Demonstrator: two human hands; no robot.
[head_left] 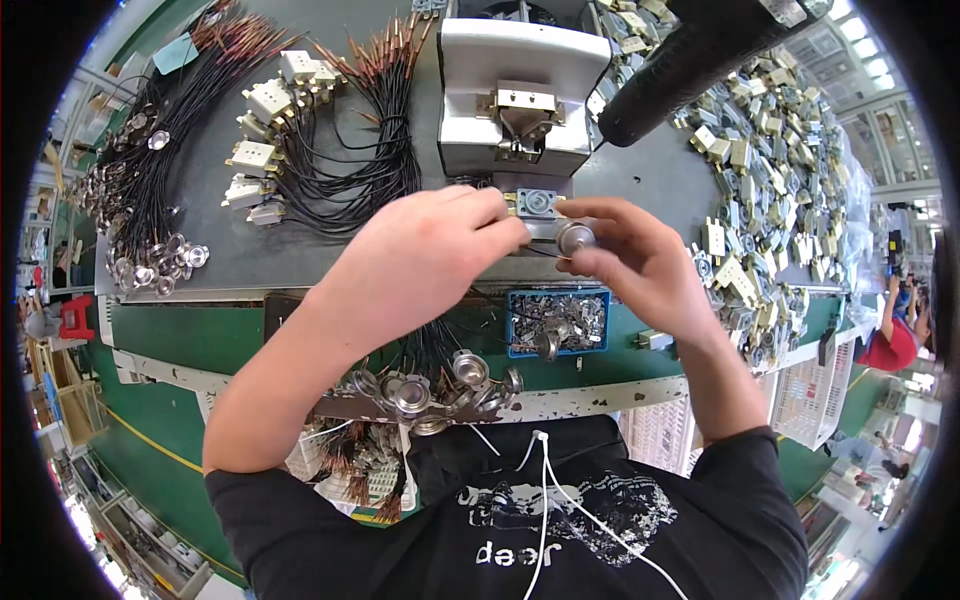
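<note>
My left hand (430, 255) is closed in a pinch, a black wire (545, 252) showing at its fingertips. Between the thumb and fingers of my right hand (650, 262) is a round metal cap (574, 237). A small grey block (538, 203) with a round recess sits just beyond, in front of the bench machine (525, 65); my right index fingertip is beside it. My left fingers partly hide the block's left side. Several wired metal caps (411, 395) lie at the bench's near edge, below my left forearm.
A blue tray (558, 351) of small metal parts stands near me. Left are bundled black wires (395, 140) with cream blocks (252, 157). Loose blocks (745, 155) heap up on the right. A dark cylindrical tool (660, 90) overhangs the bench from the upper right.
</note>
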